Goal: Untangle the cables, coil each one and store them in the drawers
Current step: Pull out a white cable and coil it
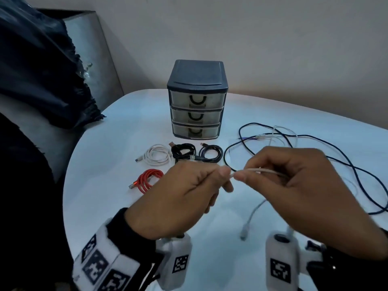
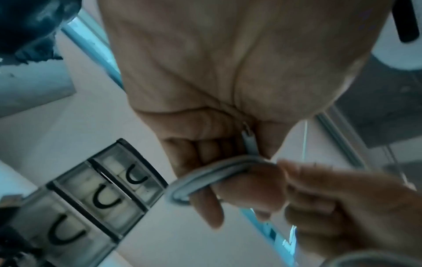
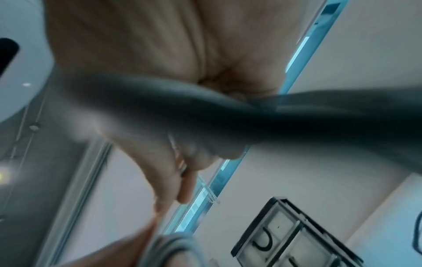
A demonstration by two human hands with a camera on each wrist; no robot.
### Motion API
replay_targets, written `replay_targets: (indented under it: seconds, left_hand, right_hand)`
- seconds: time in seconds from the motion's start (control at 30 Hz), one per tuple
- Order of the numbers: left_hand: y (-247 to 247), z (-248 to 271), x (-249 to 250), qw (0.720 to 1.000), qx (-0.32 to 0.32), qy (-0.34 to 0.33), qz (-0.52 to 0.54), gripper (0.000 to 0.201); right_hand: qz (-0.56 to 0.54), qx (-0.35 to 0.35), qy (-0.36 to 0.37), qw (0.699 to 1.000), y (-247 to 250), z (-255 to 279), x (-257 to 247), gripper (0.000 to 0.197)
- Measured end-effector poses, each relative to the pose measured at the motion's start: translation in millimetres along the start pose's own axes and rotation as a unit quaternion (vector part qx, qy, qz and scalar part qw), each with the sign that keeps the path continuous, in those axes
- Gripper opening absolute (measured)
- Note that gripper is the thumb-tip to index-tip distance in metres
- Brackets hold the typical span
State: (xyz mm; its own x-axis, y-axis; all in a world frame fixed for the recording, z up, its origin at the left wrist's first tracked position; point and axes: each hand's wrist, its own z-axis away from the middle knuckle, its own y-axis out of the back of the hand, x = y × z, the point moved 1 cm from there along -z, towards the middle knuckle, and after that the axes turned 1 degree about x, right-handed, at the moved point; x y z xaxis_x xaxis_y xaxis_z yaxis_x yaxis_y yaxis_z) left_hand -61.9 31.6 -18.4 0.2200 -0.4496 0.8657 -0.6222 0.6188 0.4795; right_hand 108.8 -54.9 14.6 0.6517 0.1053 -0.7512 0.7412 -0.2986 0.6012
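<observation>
Above the table's middle, my left hand (image 1: 184, 194) and right hand (image 1: 294, 181) meet on a white cable (image 1: 258, 170); both pinch it between thumb and fingers. In the left wrist view the white cable (image 2: 205, 173) loops in folds round my left hand's fingers (image 2: 205, 204). Its free end with a plug (image 1: 244, 231) hangs down toward the table. A long dark blue cable (image 1: 346, 162) sprawls loose at the right, crossed by more white cable (image 1: 283, 131). The three-drawer unit (image 1: 197, 99) stands at the back, all drawers shut.
Four coiled cables lie in front of the drawers: white (image 1: 157, 155), black (image 1: 182, 151), dark blue (image 1: 211, 153) and red (image 1: 147, 179). A dark cloth (image 1: 42, 70) drapes over a grey chair at the left. The table (image 1: 105, 206) is round and white.
</observation>
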Motion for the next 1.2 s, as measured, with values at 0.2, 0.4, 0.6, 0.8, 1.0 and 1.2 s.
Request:
replay_targets:
  seconds: [0.2, 0.4, 0.6, 0.8, 1.0, 1.2]
  left_hand:
    - [19, -4, 3, 0.999, 0.038, -0.001, 0.035, 0.036]
    - [46, -18, 8, 0.992, 0.102, 0.044, 0.054, 0.046]
    - [49, -8, 18, 0.988, 0.122, 0.091, 0.011, 0.048]
    - [51, 6, 23, 0.982, 0.124, 0.129, 0.056, 0.046]
    - [36, -11, 16, 0.981, 0.140, 0.124, -0.047, 0.050]
    - [29, -22, 8, 0.979, 0.155, 0.112, -0.069, 0.048]
  right_hand:
    - [0.080, -0.066, -0.016, 0.994, 38, -21, 11, 0.006]
    - [0.359, -0.036, -0.055, 0.931, 125, -51, 37, 0.017]
    - [0.380, 0.088, -0.096, 0.916, 183, -64, 5, 0.024]
    - [0.385, 0.021, -0.129, 0.914, 187, -50, -15, 0.065]
    - [0.206, -0.014, 0.012, 0.978, 141, -22, -82, 0.048]
    - [0.131, -0.071, 0.083, 0.985, 91, -5, -95, 0.025]
